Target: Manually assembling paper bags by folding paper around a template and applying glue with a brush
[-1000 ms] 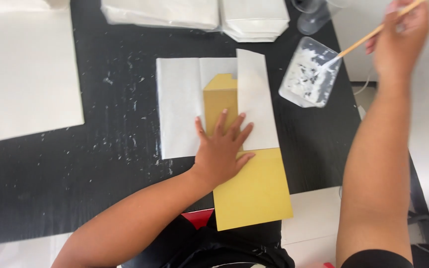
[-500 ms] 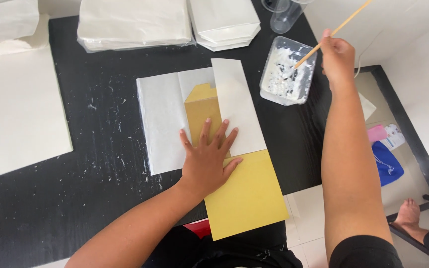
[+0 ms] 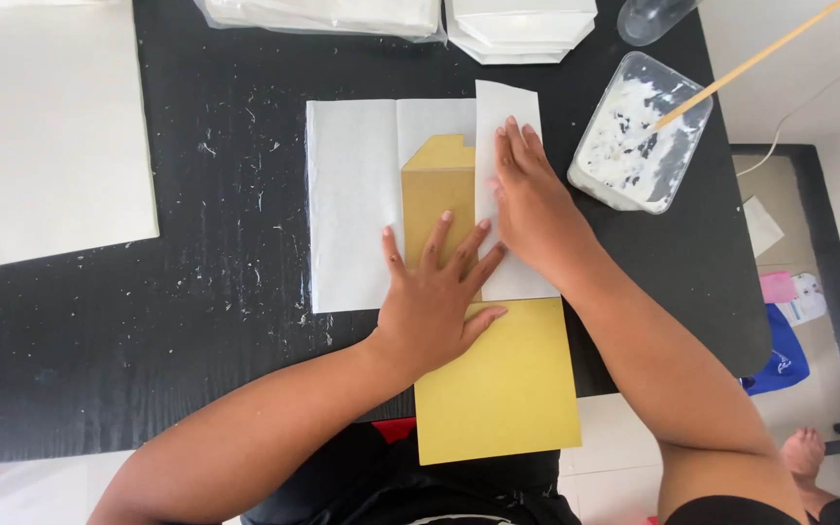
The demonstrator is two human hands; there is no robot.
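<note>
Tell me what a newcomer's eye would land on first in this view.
Two bare hands at centre: the left hand lies flat on a mustard-yellow paper sheet, and the right hand presses a folded white paper flap over it. Both papers lie on a black, white-flecked tabletop. At upper right stands a clear plastic tub of white paste with a thin wooden stick leaning in it.

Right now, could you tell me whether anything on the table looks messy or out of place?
White flecks are scattered over the black table left of the white paper. The yellow sheet overhangs the near edge.
</note>
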